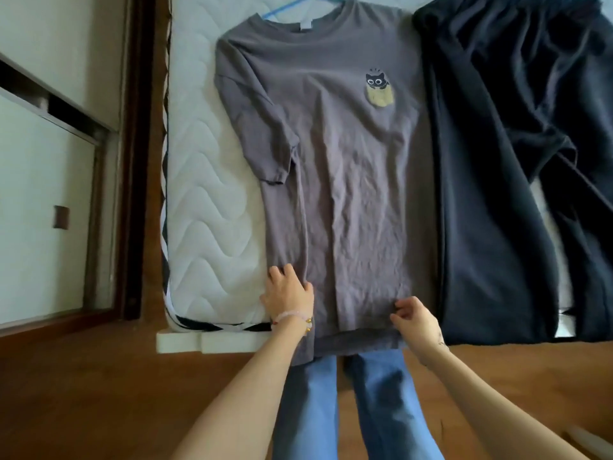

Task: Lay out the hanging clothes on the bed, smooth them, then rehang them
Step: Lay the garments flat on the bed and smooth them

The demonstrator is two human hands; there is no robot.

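Your grey t-shirt lies flat on the bed (blue hanger inside). Left hand presses its lower edge, fingers spread; right hand pinches the hem beside the dark garment.

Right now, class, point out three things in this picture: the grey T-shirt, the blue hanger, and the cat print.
grey T-shirt [338, 200]: head view, middle of the wrinkled front panel.
blue hanger [282, 8]: head view, the arm showing left of the collar.
cat print [378, 89]: head view, the cat over its tan pocket.
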